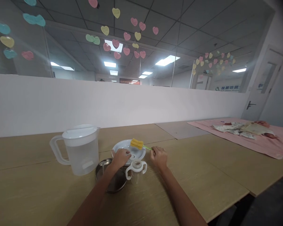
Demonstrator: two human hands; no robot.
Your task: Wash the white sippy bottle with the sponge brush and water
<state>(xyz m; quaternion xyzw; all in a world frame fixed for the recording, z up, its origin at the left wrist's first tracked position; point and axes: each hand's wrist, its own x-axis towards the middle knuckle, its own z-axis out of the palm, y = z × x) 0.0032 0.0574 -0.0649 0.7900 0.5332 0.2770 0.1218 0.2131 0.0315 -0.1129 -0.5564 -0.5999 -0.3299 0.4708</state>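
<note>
My right hand [159, 157] is closed around the thin green handle of a bottle brush [137, 143]. Its yellow sponge head points left, above a white bowl [141, 154]. My left hand [121, 158] reaches over the bowl's near left side with its fingers drawn together; what they grip, if anything, is hidden. A clear baby bottle [136, 177] with two white side handles stands upright, uncapped, between my forearms. Left of it, a round metal tray [118, 185] lies partly under my left forearm, with a small whitish piece [103, 164] at its far left.
A large translucent lidded pitcher [82, 153] stands on the wooden table [193, 175] at the left. Far right, a baby-like figure [252, 129] in light clothing lies on a pink cloth [269, 149]. A low white wall [122, 105] runs behind the table.
</note>
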